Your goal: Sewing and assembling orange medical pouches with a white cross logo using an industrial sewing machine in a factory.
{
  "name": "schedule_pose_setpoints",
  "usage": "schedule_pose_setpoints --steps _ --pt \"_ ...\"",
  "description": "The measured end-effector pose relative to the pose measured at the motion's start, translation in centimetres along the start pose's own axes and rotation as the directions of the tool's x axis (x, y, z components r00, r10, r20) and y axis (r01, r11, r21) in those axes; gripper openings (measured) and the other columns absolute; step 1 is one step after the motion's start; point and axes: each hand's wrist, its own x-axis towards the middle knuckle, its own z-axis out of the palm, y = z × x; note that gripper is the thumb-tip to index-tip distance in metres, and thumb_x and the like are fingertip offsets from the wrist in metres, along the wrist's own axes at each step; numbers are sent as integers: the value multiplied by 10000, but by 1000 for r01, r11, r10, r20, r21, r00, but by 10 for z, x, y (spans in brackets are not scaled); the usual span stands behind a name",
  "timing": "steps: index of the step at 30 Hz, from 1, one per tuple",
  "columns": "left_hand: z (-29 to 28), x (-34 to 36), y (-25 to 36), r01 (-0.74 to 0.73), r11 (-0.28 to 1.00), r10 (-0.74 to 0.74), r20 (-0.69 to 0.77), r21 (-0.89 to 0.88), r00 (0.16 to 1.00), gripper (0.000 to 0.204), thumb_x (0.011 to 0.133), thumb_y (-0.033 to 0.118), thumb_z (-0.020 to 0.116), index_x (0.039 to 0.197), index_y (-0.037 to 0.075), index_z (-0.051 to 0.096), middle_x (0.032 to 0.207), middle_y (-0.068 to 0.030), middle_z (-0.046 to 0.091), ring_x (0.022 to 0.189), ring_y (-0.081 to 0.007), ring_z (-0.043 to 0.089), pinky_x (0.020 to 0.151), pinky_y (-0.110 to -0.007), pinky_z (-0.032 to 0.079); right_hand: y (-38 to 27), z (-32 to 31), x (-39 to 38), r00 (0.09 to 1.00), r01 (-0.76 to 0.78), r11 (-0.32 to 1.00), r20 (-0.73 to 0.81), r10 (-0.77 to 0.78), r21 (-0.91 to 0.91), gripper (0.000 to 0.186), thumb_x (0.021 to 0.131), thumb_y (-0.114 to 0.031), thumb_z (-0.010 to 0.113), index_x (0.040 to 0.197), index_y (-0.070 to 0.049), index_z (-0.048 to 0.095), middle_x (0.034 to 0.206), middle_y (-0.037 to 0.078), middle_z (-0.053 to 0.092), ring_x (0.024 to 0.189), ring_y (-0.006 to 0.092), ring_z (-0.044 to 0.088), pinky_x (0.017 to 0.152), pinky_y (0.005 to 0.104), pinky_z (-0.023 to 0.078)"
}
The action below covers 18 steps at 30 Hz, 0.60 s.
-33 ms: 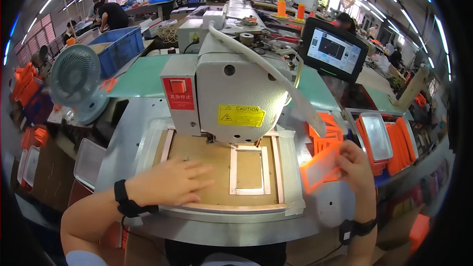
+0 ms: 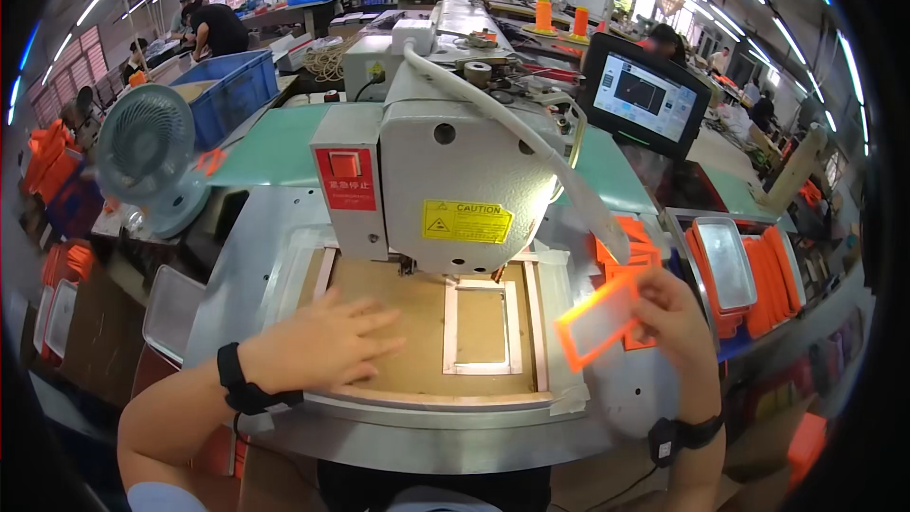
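Under the sewing head (image 2: 455, 171), left hand (image 2: 318, 341) lies flat, open on the board (image 2: 408, 322); right hand (image 2: 668, 318) pinches an orange frame (image 2: 597, 322), which could slip or seat crooked

A garment or accessories factory floor: an industrial pattern sewing machine (image 2: 445, 161) with a control screen (image 2: 645, 95), thread cones (image 2: 543, 15), blue bins (image 2: 227, 90), stacked orange parts (image 2: 768, 275) (framed pieces), rows of workbenches under long ceiling strip lights (image 2: 749, 14).
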Motion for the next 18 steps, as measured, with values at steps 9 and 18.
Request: schedule_pose_setpoints --steps 9,18 --pt "-10 21 -6 41 995 -46 -46 -96 998 470 864 135 620 1314 27 540 1383 -146 496 1302 -323 481 1062 -522 391 13 97 82 927 317 736 361 -106 -598 154 853 -105 720 921 30 688 729 89 656 633 140 613 596 287 489" --pt "6 65 15 -12 969 -20 -126 -245 992 513 849 92 595 1333 -45 496 1367 -193 498 1271 -328 498 1067 -453 406 26 123 85 932 359 542 322 -166 -760 139 807 -169 730 830 -35 705 865 148 683 786 321 667 684 431 520"
